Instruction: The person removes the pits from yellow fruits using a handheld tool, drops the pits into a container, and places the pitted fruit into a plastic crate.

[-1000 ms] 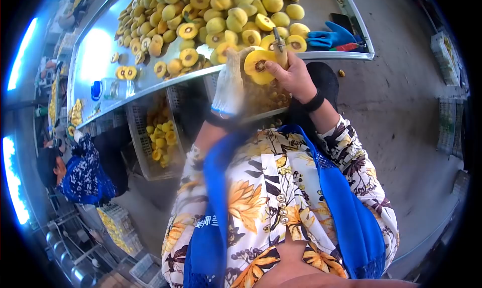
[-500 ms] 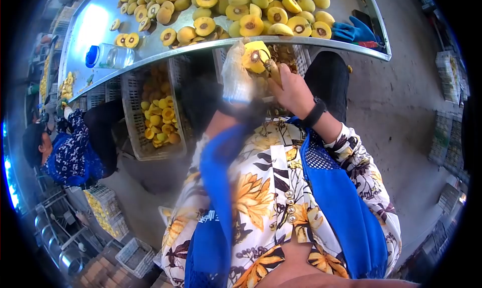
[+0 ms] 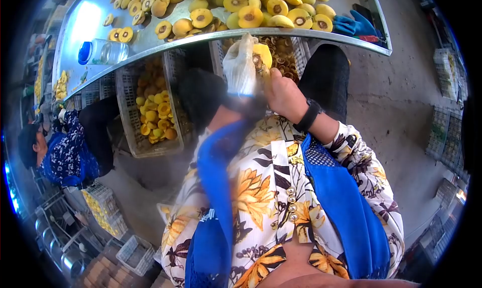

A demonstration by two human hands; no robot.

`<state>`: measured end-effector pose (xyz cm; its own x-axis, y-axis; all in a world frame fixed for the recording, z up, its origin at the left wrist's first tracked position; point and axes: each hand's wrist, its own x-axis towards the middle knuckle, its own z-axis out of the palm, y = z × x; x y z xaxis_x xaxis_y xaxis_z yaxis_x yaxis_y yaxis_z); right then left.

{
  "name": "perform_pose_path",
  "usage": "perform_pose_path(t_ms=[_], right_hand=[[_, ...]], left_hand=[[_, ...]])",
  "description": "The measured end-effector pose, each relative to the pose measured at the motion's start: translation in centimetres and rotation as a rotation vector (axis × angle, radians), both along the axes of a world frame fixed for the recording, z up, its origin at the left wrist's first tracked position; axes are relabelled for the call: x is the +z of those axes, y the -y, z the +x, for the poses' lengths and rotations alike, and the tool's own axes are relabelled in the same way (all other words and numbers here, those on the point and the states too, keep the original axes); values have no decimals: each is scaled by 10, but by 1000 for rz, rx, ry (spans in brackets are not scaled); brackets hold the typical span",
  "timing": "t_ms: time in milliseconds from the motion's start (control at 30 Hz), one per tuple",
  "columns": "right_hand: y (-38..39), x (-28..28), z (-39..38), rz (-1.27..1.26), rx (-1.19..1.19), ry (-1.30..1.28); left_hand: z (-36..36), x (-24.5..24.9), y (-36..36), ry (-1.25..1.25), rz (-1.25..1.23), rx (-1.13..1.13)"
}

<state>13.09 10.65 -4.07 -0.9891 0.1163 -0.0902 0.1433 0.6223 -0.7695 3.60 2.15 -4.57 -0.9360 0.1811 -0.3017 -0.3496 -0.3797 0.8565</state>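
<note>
My left hand [image 3: 240,67], in a white glove, is closed around a halved yellow peach [image 3: 263,56], its cut face turned toward my right hand. My right hand [image 3: 287,93] is bare with a black band at the wrist, and its fingers wrap round a short wooden-handled pitting tool [image 3: 266,78]. The tool's tip is at the peach's brown centre; blur and my fingers hide most of it. Both hands are just below the front edge of the metal table [image 3: 201,37].
Many halved peaches [image 3: 251,16] lie on the table, with a blue-lidded jar [image 3: 111,53] and blue gloves [image 3: 357,25]. Below, one crate [image 3: 131,122] holds peach halves; brown-centred scraps [image 3: 282,57] lie in another. A person [image 3: 65,147] sits at left.
The peach half has turned in my left hand, showing its cut face more side-on. My right hand has shifted slightly down with the pitting tool. The whole view has moved a little.
</note>
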Motion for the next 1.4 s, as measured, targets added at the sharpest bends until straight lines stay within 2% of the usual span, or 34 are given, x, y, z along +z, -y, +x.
perform_pose_path(t_ms=[133,200,233,300,333,433,467,567,600,700,800,833,933,1033,1067,1133,1233,1267,1300,1367,1400], right_hand=[[-2,-1,-6,-56,19,106],[-8,-2,-10,-64,93,-22],[-9,-3,-11,-70,130,-84],[-9,-5,-14,-369,43,68],[-7,-6,-15,-519,3,145],[-1,3,-12,-596,-39,313],[-1,0,-13,-635,-36,319],[0,-2,-10,-711,-46,351],[-1,2,-10,-705,-51,367],[-2,4,-10,-678,-52,419],[-3,8,-9,-704,-41,458],[-4,15,-9,-727,-33,470],[-7,19,-8,-1073,-9,543],[-19,14,-9,-1358,109,666],[-23,9,-9,-1467,153,633],[-30,-1,-9,-1683,241,562],[-36,-8,-13,-1734,260,390],[-34,4,-18,-1457,6,509],[-33,-6,-20,-1178,-1,507],[-32,-32,-26,-622,-5,471],[-30,-31,-26,-545,-12,396]], left_hand=[[-11,-3,4,62,-15,-169],[-13,16,9,210,49,-281],[-9,22,9,231,127,-227],[-4,28,7,268,283,-119],[-8,10,12,283,332,-181],[-10,-17,10,249,245,-115],[-9,-17,7,229,270,-52],[-4,-10,5,67,91,-13],[-8,-18,4,128,171,-23],[-14,-15,8,256,227,-260],[-16,-20,5,221,269,-257],[-15,-16,3,162,214,-228],[-9,1,0,-24,63,-154],[-10,-1,-2,-17,164,-193],[-13,-6,3,44,194,-265],[-13,-17,4,102,469,-199],[-20,-7,17,156,443,-1],[-30,-8,23,278,553,44],[-37,-10,31,404,662,91],[-40,-2,48,355,578,168],[-38,3,63,344,546,226]])
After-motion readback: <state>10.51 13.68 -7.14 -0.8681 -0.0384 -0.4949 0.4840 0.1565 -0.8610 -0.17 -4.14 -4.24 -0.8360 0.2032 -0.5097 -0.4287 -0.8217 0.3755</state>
